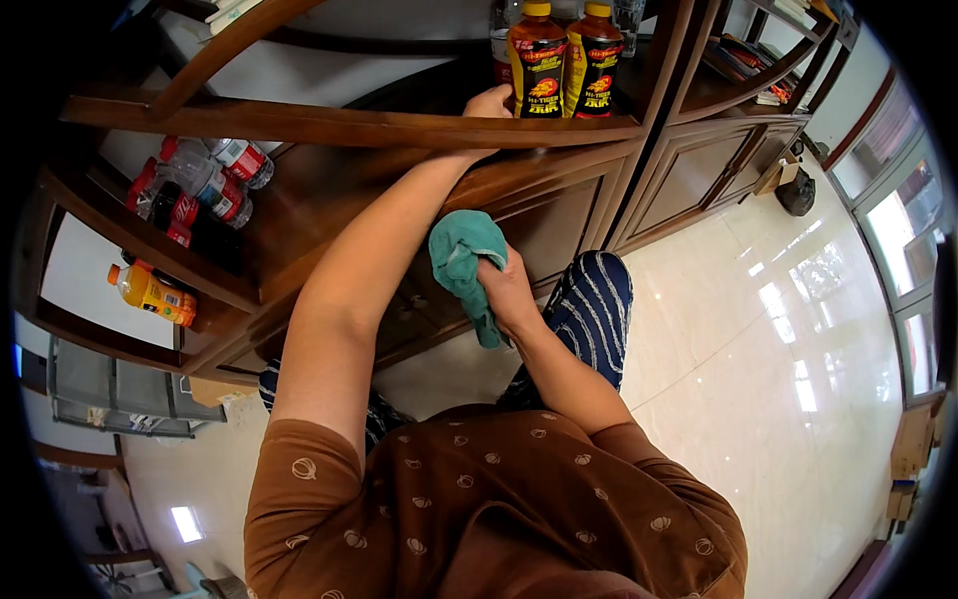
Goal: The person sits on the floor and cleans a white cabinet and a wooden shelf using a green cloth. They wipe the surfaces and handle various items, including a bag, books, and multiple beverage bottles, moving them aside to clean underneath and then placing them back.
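Observation:
My right hand (509,288) is closed around a bunched green cloth (468,251), whose end hangs below the fist in front of the cabinet door. My left arm reaches under a curved wooden rail (359,123) into the shelf. My left hand (488,103) is partly behind that rail, its fingertips beside the nearer of two Hi-Tiger drink bottles (537,67) with yellow caps. Whether it touches or grips a bottle cannot be made out. The second Hi-Tiger bottle (596,64) stands right next to the first. Clear plastic bottles (503,34) are partly hidden behind them.
On the lower left shelf are several red-capped bottles (213,183) and an orange drink bottle (153,293). Wooden cabinet doors (557,232) are close before my knees. A black bag (795,192) and a cardboard box (777,174) sit on the tiled floor (718,314) at right.

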Demonstrator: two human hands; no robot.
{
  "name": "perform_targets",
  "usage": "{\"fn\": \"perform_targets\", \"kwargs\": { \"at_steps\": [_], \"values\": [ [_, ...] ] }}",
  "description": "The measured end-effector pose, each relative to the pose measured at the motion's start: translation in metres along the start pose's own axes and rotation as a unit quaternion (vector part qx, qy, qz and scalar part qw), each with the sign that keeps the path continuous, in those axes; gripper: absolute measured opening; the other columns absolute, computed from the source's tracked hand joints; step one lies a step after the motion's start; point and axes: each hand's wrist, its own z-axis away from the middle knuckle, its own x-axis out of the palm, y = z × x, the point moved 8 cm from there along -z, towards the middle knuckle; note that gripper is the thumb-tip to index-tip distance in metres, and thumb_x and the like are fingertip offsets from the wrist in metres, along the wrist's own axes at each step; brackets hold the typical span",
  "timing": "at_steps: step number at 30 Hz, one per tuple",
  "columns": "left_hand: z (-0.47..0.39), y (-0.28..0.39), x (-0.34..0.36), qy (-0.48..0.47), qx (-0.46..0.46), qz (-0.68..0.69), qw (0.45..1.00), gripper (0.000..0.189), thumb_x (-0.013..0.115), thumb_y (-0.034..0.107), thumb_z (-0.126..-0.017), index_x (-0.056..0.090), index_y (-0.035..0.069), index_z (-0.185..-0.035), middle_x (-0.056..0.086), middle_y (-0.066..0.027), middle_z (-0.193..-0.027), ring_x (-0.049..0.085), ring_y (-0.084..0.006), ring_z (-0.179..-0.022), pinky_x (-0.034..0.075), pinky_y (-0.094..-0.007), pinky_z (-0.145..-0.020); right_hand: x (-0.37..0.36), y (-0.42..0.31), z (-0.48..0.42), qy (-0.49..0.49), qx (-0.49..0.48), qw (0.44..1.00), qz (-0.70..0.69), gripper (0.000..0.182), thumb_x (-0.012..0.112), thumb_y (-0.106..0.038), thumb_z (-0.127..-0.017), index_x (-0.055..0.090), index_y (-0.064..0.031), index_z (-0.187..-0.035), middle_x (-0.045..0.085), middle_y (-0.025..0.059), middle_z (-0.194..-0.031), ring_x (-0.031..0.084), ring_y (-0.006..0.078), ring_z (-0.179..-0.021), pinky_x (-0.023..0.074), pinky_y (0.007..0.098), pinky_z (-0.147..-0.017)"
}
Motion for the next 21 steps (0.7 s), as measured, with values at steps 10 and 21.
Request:
{"fn": "perform_targets", "kwargs": {
  "at_steps": [10, 21],
  "values": [
    [0.016, 0.008, -0.017, 0.079, 0.156, -0.146, 0.974, 0.039, 0.070, 0.013, -0.086, 0.059, 0.002, -0.122, 0.067, -0.0155, -0.110, 0.067, -0.0258, -0.098, 0.055, -0.0375, -0.085, -0.010, 0.028, -0.001, 0.020, 0.040, 0.999, 0.005, 0.024, 0.060, -0.011, -0.094, 0.064, -0.0030, -0.116, 0.066, 0.0031, -0.102, 0.062, 0.0126, -0.087, 0.0510, 0.0279, -0.075],
    [0.293, 0.103, -0.121, 0.379, 0.196, -0.261, 0.866, 0.022, 0.071, 0.001, -0.080, 0.069, 0.000, -0.102, 0.067, -0.0169, -0.102, 0.065, -0.0332, -0.097, 0.052, -0.0394, -0.084, 0.021, 0.049, 0.010, -0.012, 0.060, 0.998, -0.007, 0.031, 0.067, -0.017, -0.092, 0.062, -0.0014, -0.118, 0.066, 0.0036, -0.105, 0.062, 0.0135, -0.089, 0.0509, 0.0286, -0.079]
  ]
}}
